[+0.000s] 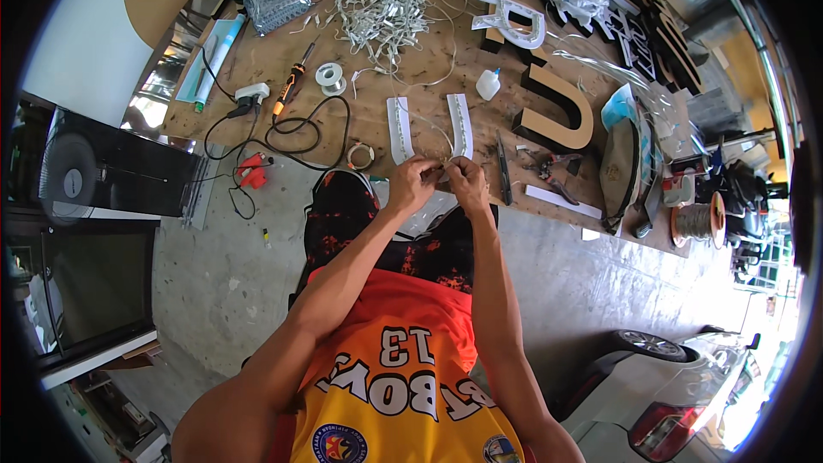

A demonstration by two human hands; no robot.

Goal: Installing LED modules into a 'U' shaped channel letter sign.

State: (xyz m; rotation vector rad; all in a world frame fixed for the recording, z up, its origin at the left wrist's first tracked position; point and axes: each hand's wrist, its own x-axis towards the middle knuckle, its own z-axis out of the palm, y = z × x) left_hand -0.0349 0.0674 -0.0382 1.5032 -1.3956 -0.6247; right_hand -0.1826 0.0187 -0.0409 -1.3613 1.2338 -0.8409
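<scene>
At the table's near edge, my left hand (413, 185) and my right hand (467, 183) meet with fingertips pinched together. A thin pale wire (447, 139) runs down between them and appears held in both pinches; its end is hidden by the fingers. Just beyond my hands lies a white U-shaped letter panel (399, 124), lined with small light modules along both arms. My fingers cover its curved bottom. A tangled heap of wired light modules (382, 21) sits farther back, with wire trailing from it towards the panel.
On the left are a soldering iron (291, 86), a solder spool (330, 79), a black cable (310, 157) and a tape roll (361, 155). To the right lie tweezers (503, 168), pliers (555, 175), a glue bottle (488, 84), a brown U-shaped letter (561, 111) and a pouch (624, 163).
</scene>
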